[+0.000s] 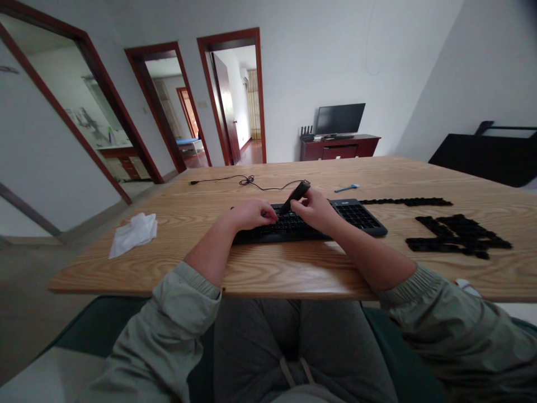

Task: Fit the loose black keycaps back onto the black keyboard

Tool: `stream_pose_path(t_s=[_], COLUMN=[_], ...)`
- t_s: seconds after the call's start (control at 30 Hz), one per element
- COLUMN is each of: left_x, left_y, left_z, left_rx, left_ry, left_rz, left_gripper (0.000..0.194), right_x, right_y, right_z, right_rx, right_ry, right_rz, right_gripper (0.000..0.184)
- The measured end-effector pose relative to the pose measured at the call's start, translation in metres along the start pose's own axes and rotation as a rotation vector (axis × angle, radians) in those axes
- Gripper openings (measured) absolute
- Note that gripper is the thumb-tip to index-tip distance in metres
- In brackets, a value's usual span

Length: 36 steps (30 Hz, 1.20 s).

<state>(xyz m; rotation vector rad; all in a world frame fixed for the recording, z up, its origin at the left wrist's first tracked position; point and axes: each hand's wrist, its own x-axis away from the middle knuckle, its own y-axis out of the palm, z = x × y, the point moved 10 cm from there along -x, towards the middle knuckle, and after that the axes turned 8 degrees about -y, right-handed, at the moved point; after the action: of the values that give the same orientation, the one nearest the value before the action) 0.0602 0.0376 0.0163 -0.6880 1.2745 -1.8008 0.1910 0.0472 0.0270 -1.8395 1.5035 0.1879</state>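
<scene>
A black keyboard [356, 217] lies in front of me on the wooden table, and many of its keycaps are off. My right hand [312, 210] is closed around a thick black stick-shaped tool [296, 196], tilted with its lower end down at the keys. What kind of tool it is I cannot make out. My left hand [251, 215] rests over the keyboard's left part, its fingers pinched together close to the tool's lower end. Whatever those fingers hold, if anything, is too small to tell. Both hands cover part of the keys.
Loose black keycaps [461, 232] lie in rows on the right, with another row [406, 201] behind. A blue brush-like tool [346, 188] and the USB cable [268, 187] lie beyond the keyboard. White tissue [134, 232] sits at the left. The table's front edge [293, 295] is near my lap.
</scene>
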Motion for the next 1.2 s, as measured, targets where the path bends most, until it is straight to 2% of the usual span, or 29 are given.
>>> stream_pose_path(t_s=[0.27, 0.5, 0.67, 0.9, 1.0, 1.1, 1.2], left_x=[-0.003, -0.003, -0.001, 0.002, 0.004, 0.007, 0.008], left_y=[0.007, 0.006, 0.007, 0.010, 0.004, -0.010, -0.017], left_z=[0.000, 0.003, 0.001, -0.003, -0.006, -0.011, -0.001], left_rx=[-0.015, -0.016, -0.030, -0.005, -0.035, -0.054, -0.014], left_ry=[0.032, 0.056, 0.049, 0.089, 0.017, -0.122, -0.140], left_rz=[0.019, 0.032, 0.044, 0.101, 0.166, 0.307, 0.407], left_gripper=[0.017, 0.016, 0.017, 0.018, 0.019, 0.035, 0.048], right_x=[0.002, 0.000, -0.008, -0.021, -0.023, -0.024, -0.026], right_y=[0.000, 0.001, 0.003, 0.019, 0.019, 0.017, 0.018], right_z=[0.012, 0.000, -0.006, -0.030, -0.029, -0.022, -0.023], right_rx=[-0.036, -0.016, -0.007, -0.014, -0.070, -0.124, -0.158], right_ry=[0.046, -0.032, -0.066, -0.148, -0.148, -0.112, -0.128], right_rz=[0.000, -0.097, -0.094, -0.109, -0.098, -0.090, -0.106], right_gripper=[0.018, 0.026, 0.025, 0.019, 0.019, 0.020, 0.019])
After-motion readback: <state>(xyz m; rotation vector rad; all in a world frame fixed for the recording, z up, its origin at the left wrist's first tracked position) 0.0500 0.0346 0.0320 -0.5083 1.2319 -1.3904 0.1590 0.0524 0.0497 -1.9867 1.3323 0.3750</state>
